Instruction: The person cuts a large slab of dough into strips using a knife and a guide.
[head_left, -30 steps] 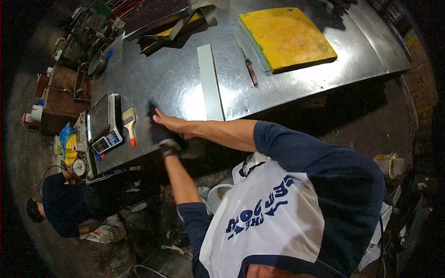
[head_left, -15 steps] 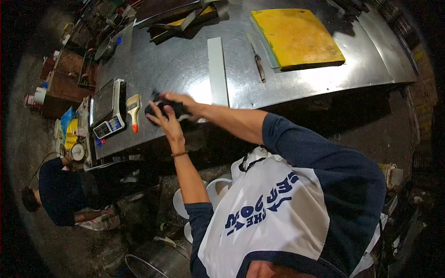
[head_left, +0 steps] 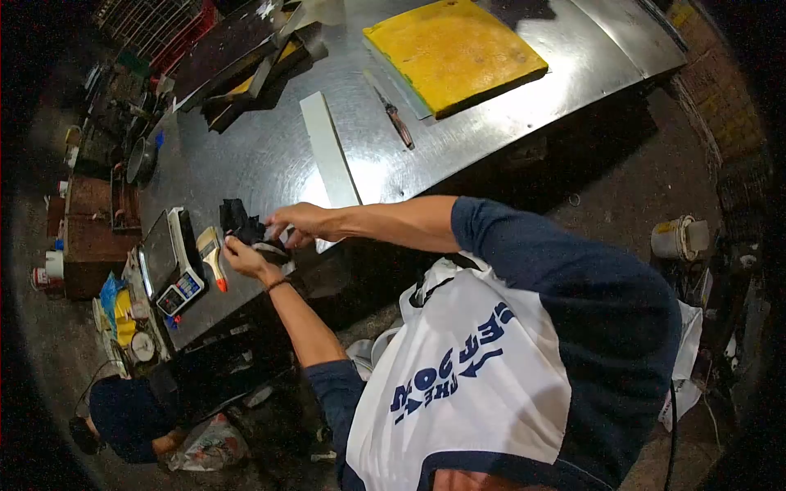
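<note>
Both hands — left hand (head_left: 242,257) and right hand (head_left: 296,222) — pinch a black glove (head_left: 243,222) above the steel bench (head_left: 270,155) edge beside a paintbrush (head_left: 211,255) and scale (head_left: 164,263), apparently mid-donning — next calls for a finger-widened cuff.

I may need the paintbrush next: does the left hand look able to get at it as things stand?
Probably yes: the left hand sits right beside the paintbrush, nothing between them, though it is gripping the black cloth.

Steel table (head_left: 270,155) under a bright glare, standing on a dark dirt floor (head_left: 606,204). Brick wall (head_left: 733,114) right of the table; wooden crates (head_left: 86,237) at its left end.
</note>
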`<state>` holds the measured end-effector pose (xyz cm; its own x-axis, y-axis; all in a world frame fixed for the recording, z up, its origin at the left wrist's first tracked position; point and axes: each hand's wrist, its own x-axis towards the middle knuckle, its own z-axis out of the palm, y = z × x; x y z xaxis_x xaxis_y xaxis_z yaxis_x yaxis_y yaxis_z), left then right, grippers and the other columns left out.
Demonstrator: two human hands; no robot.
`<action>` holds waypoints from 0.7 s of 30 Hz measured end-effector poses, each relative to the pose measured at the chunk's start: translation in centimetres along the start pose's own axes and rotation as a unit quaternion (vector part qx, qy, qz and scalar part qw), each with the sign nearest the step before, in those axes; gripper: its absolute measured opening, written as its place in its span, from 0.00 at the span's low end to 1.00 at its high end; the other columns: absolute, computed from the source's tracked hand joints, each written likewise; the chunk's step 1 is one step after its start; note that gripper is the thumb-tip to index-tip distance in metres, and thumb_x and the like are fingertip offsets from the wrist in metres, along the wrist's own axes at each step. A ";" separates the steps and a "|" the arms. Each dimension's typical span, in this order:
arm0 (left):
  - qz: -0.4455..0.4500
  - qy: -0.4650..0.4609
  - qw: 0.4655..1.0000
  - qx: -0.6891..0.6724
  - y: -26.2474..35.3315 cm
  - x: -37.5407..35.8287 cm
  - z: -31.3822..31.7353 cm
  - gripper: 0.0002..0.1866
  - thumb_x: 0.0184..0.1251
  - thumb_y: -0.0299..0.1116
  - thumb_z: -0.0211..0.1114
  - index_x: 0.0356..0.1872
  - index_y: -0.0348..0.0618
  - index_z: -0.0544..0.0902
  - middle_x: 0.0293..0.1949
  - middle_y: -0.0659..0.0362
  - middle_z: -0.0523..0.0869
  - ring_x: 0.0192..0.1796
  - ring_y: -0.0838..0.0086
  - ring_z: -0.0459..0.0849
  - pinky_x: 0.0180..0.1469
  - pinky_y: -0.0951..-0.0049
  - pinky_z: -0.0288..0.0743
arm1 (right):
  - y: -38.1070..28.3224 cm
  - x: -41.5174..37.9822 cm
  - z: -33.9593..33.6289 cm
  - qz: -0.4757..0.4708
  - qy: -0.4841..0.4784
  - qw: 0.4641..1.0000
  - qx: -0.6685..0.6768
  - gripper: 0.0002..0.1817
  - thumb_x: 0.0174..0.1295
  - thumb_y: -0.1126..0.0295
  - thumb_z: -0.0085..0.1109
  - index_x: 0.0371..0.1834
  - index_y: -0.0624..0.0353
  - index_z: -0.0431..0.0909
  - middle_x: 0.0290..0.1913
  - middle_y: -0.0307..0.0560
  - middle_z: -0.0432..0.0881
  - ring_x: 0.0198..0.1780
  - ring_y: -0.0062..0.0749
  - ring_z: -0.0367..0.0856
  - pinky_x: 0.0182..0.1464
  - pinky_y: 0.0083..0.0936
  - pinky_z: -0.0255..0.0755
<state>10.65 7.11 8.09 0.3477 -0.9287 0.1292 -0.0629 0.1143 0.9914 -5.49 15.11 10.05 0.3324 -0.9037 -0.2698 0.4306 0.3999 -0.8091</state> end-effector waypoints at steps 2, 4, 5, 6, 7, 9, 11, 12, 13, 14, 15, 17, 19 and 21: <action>0.091 -0.058 0.991 0.077 -0.6 -1.6 0.9 0.21 0.79 0.43 0.52 0.53 0.34 0.81 0.45 0.47 0.85 0.42 0.60 0.84 0.49 0.61 0.78 | 0.4 1.8 -0.6 -0.072 0.171 0.983 0.002 0.30 0.73 0.53 0.48 0.74 0.55 0.67 0.51 0.41 0.81 0.42 0.32 0.78 0.44 0.25 0.70; 0.180 -0.073 0.974 0.113 -0.1 -6.4 4.3 0.20 0.80 0.43 0.52 0.54 0.36 0.82 0.50 0.47 0.83 0.49 0.57 0.82 0.54 0.60 0.76 | 2.1 4.8 -1.5 -0.065 0.166 0.983 0.043 0.26 0.74 0.53 0.49 0.69 0.55 0.72 0.58 0.44 0.79 0.50 0.33 0.78 0.50 0.30 0.72; 0.208 -0.052 0.970 0.111 0.4 -8.1 5.4 0.20 0.80 0.43 0.52 0.53 0.38 0.83 0.52 0.47 0.81 0.53 0.56 0.80 0.57 0.60 0.74 | 2.0 4.7 -1.5 -0.029 0.120 0.989 0.076 0.27 0.73 0.52 0.50 0.69 0.56 0.72 0.64 0.47 0.77 0.57 0.36 0.77 0.55 0.36 0.73; 0.196 -0.021 0.974 0.113 -0.5 -8.0 5.3 0.20 0.81 0.44 0.52 0.51 0.39 0.85 0.54 0.48 0.79 0.57 0.53 0.78 0.59 0.58 0.73 | 0.5 1.2 -0.1 -0.024 0.061 0.990 0.122 0.19 0.74 0.54 0.50 0.56 0.56 0.78 0.51 0.41 0.82 0.48 0.27 0.77 0.50 0.27 0.72; 0.194 -0.017 0.974 0.113 -1.7 -7.1 5.5 0.20 0.81 0.44 0.52 0.51 0.39 0.85 0.54 0.48 0.79 0.57 0.53 0.78 0.59 0.58 0.73 | 0.3 0.6 -0.1 -0.020 0.059 0.991 0.120 0.19 0.74 0.54 0.50 0.56 0.56 0.78 0.51 0.41 0.82 0.48 0.27 0.77 0.50 0.27 0.72; 0.137 -0.033 0.987 0.072 -4.3 -4.9 4.8 0.20 0.80 0.44 0.52 0.50 0.39 0.85 0.52 0.48 0.80 0.55 0.54 0.79 0.58 0.56 0.73 | 1.1 -0.3 -0.1 0.034 0.050 0.993 0.099 0.20 0.74 0.54 0.51 0.55 0.57 0.78 0.47 0.42 0.82 0.45 0.27 0.78 0.48 0.26 0.72; 0.071 -0.039 0.985 0.150 -3.0 -3.9 4.7 0.20 0.77 0.44 0.55 0.51 0.38 0.85 0.50 0.47 0.82 0.54 0.54 0.80 0.57 0.57 0.74 | 1.3 -1.1 -1.1 0.037 0.073 0.996 0.028 0.18 0.73 0.56 0.53 0.55 0.57 0.78 0.45 0.41 0.82 0.40 0.24 0.78 0.44 0.23 0.72; 0.061 -0.050 0.983 0.166 -2.7 -3.8 4.6 0.20 0.76 0.44 0.57 0.51 0.37 0.86 0.50 0.46 0.82 0.53 0.53 0.81 0.57 0.57 0.74 | 1.1 -2.0 -1.8 0.033 0.046 0.998 -0.031 0.17 0.73 0.58 0.54 0.54 0.57 0.78 0.44 0.40 0.82 0.39 0.22 0.77 0.42 0.21 0.72; 0.050 -0.059 0.980 0.181 -2.5 -3.6 4.6 0.20 0.75 0.43 0.58 0.52 0.37 0.86 0.51 0.45 0.82 0.53 0.52 0.81 0.57 0.57 0.74 | 0.8 -2.7 -2.6 0.030 0.018 0.995 -0.093 0.15 0.72 0.60 0.55 0.54 0.57 0.79 0.44 0.39 0.82 0.37 0.19 0.77 0.40 0.19 0.71; 0.134 -0.048 0.967 0.211 -2.4 -3.7 4.8 0.20 0.74 0.44 0.59 0.53 0.38 0.86 0.51 0.44 0.83 0.54 0.50 0.81 0.57 0.56 0.74 | 1.0 -2.8 -3.6 0.028 0.005 0.996 -0.080 0.16 0.72 0.63 0.56 0.56 0.59 0.80 0.41 0.36 0.82 0.35 0.16 0.75 0.37 0.17 0.71; 0.175 -0.038 0.955 0.235 -3.7 -2.4 4.9 0.20 0.75 0.44 0.59 0.54 0.40 0.85 0.50 0.45 0.81 0.53 0.50 0.81 0.57 0.55 0.74 | 1.1 -3.5 -5.2 0.016 -0.015 0.997 -0.071 0.17 0.72 0.64 0.56 0.58 0.63 0.80 0.41 0.39 0.84 0.38 0.20 0.80 0.40 0.19 0.76; 0.120 -0.047 0.945 0.301 -1.9 -2.3 5.3 0.20 0.74 0.44 0.60 0.57 0.42 0.82 0.53 0.46 0.77 0.54 0.50 0.81 0.58 0.53 0.74 | 0.1 -5.9 -7.9 -0.031 0.054 0.973 -0.221 0.18 0.72 0.65 0.57 0.56 0.69 0.81 0.47 0.50 0.87 0.42 0.31 0.88 0.47 0.27 0.83; 0.124 -0.064 0.937 0.321 -2.9 -0.1 5.6 0.20 0.73 0.44 0.62 0.58 0.44 0.80 0.57 0.46 0.73 0.55 0.48 0.80 0.59 0.52 0.74 | 0.5 -5.7 -13.3 -0.079 0.232 0.880 -0.406 0.16 0.63 0.70 0.63 0.51 0.67 0.83 0.40 0.57 0.88 0.41 0.35 0.89 0.46 0.31 0.82; 0.128 -0.081 0.927 0.343 -3.9 2.1 6.0 0.20 0.73 0.44 0.63 0.59 0.45 0.79 0.61 0.46 0.69 0.55 0.47 0.79 0.59 0.51 0.74 | 1.3 -5.9 -19.8 -0.148 0.319 0.776 -0.524 0.19 0.52 0.82 0.53 0.49 0.65 0.83 0.44 0.60 0.87 0.48 0.54 0.86 0.54 0.40 0.78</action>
<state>6.05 2.60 4.33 0.0972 -0.9495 0.2985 -0.7236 0.1385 0.6762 -23.52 17.90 0.22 -0.2775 -0.9577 0.0755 -0.6209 0.1189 -0.7748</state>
